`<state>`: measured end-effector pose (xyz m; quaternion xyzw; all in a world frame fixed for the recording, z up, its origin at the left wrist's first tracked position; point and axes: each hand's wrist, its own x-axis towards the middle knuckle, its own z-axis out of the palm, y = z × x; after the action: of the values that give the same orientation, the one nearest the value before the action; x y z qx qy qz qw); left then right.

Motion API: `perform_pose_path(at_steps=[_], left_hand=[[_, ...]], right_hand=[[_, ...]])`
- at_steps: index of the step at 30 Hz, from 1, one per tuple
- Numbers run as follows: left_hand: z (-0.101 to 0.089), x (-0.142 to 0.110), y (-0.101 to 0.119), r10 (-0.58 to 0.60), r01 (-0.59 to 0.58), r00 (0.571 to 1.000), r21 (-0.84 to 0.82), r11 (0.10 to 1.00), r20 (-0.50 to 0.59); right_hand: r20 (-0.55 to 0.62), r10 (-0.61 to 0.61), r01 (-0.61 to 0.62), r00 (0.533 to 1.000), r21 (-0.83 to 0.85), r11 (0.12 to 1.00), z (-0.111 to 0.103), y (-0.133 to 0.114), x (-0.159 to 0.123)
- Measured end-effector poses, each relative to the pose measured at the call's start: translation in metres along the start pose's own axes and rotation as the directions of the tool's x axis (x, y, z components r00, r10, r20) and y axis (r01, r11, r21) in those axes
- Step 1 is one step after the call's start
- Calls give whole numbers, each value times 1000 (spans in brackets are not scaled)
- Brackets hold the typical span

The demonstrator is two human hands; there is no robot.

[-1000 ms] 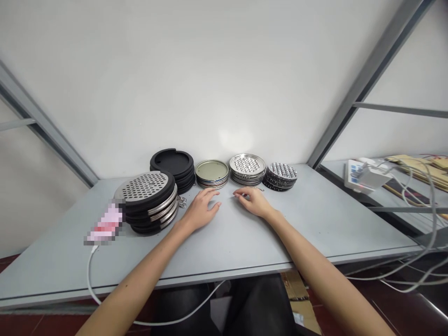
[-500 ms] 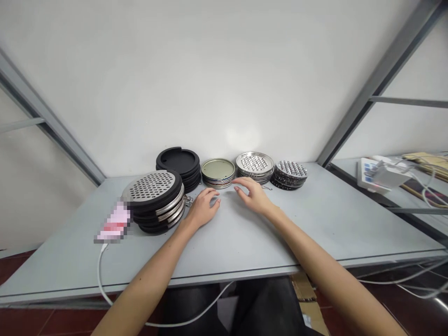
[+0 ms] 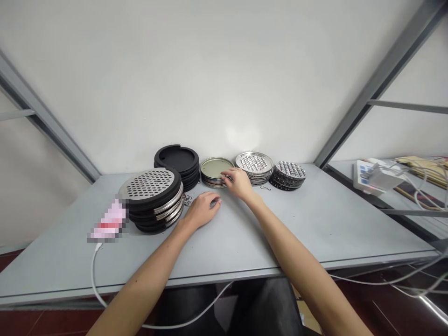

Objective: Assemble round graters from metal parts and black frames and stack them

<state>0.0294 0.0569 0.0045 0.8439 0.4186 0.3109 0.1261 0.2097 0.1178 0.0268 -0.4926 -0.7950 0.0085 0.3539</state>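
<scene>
Looking down from the head view, the camera shows a grey table [image 3: 224,249] with round parts stacked along its rear edge, near the wall. The stack of pale green plates [image 3: 217,166] stands between the black trays [image 3: 178,159] and the silver grater discs [image 3: 254,163]; this central position presumably keeps it within reach of either hand. The right hand [image 3: 238,183] extends to the front right rim of the green stack with its fingers bent toward the thumb, an attitude suited to taking a thin edge; whether the fingertips are clamped on a plate or merely near it cannot be told. The left hand [image 3: 203,208] lies low over the table in front of the stacks, fingers loosely curled, thumb apart from them, gripping nothing; it appears to be resting clear of the right hand's path. Beside it stands the taller stack of black-rimmed units with a perforated top [image 3: 151,186], metal clasps [image 3: 187,200] protruding on the side toward the hand. The dark-sided grater stack [image 3: 290,171] closes the row at the right. Like parts are piled together, probably so that each kind can be drawn from its own stack.
</scene>
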Motion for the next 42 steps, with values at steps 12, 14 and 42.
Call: perform_pose_path(at_steps=[12,14,42], left_hand=[[-3,-1,7,36,-36,999,6,999,-10],[-2,-1,6,41,-41,999,7,999,-16],[-12,-8,21,328,-365,901,-88,927,-282]], right_hand=[[-25,-54,53,998,-38,998,9,-4,-3],[-74,-52,53,996,17,998,9,-4,-3],[332,9,-318,943,895,315,-62,49,-51]])
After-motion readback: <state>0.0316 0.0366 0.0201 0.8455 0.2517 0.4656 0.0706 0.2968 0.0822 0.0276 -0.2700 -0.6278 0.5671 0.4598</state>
